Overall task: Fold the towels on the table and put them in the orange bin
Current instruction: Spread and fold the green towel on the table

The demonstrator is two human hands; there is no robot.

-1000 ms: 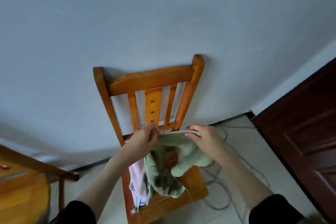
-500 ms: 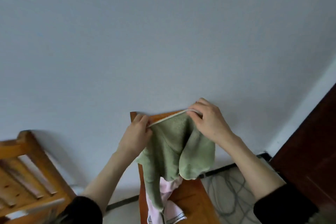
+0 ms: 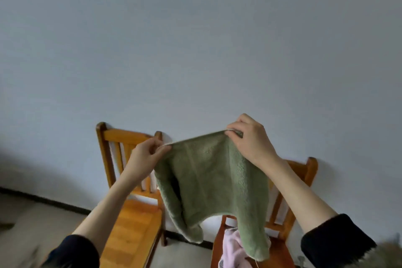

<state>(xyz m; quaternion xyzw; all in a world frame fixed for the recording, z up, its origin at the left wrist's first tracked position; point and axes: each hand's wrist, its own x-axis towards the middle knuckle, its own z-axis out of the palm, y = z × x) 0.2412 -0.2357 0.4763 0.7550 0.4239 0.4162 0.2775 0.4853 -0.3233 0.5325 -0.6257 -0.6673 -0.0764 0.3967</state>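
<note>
A green towel hangs in the air in front of me, stretched along its top edge. My left hand pinches the towel's left top corner. My right hand pinches the right top corner, a little higher. The towel's lower part droops in loose folds over a wooden chair at the right. A pink towel lies crumpled on that chair's seat, partly hidden by the green one. No orange bin and no table are in view.
A second wooden chair stands at the left against the pale wall. A dark skirting strip runs along the floor. The blurred edge of something shows at the bottom right corner.
Both hands have lifted the green towel off the chair and pulled its top edge apart, so it hangs spread. The view has swung left, bringing the second chair in.
</note>
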